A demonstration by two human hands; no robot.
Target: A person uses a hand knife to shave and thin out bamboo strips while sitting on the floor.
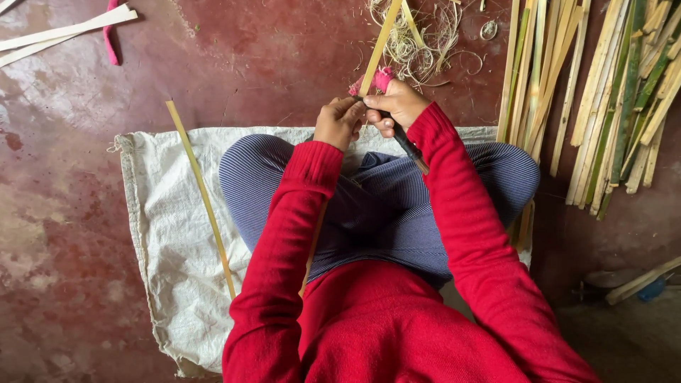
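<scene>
- Work looks well underway: a heap of pale curled bamboo shavings (418, 42) lies at 12 o'clock, with many split green-yellow bamboo strips (603, 99) stacked at 2 o'clock.
- The right hand (399, 105) is closed around a dark-handled knife (410, 147).
- The left hand (339, 120) pinches the long yellow bamboo strip (379, 46), which runs from both hands towards 12 o'clock.
</scene>
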